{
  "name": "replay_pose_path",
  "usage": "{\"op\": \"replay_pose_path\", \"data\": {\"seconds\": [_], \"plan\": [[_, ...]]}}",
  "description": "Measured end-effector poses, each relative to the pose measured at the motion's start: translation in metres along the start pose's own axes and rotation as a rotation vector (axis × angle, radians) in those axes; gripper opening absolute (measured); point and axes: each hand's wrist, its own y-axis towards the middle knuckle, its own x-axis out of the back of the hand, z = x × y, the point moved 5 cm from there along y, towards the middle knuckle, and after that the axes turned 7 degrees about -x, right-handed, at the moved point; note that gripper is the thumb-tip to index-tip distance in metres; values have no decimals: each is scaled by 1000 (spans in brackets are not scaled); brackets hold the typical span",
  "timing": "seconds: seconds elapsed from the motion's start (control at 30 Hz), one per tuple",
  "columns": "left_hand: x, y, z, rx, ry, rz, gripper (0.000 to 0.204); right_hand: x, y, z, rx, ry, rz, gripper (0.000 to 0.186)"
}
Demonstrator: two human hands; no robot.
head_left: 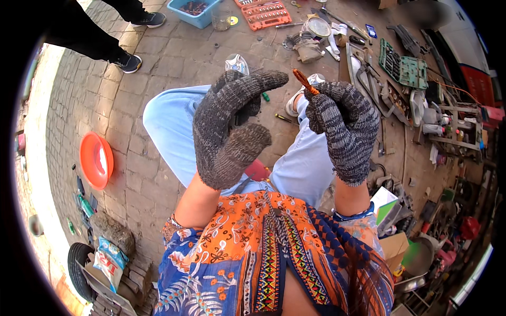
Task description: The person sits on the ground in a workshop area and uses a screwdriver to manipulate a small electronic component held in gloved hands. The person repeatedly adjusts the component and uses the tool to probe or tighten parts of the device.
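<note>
Dark grey knitted gloves cover both my hands, raised over my lap. My right hand (345, 126) is closed, pinching a short twisted bundle of copper-coloured wire (304, 80) that sticks up from the fingertips. My left hand (226, 126) is open, its index finger stretched toward the wire and its thumb held apart. The other left fingers curl in shadow; nothing shows in them. A gap lies between the left fingertip and the wire. Below are my light blue jeans (171, 116).
An orange basin (96, 160) stands at left on the brick paving (126, 129). Ahead are a blue tub (195, 16), an orange socket set (263, 15) and a person's legs (87, 34). Tools, a green socket case (403, 66) and metal parts crowd the right. A tyre (79, 271) lies lower left.
</note>
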Motion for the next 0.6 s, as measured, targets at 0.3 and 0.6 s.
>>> {"op": "replay_pose_path", "data": {"seconds": [0.3, 0.6], "plan": [[-20, 2, 4, 20, 138, -166, 19, -7, -4, 2, 68, -42, -41, 16], [-2, -11, 4, 41, 165, -265, 15, 8, 1, -5, 89, -24, -165, 11]]}}
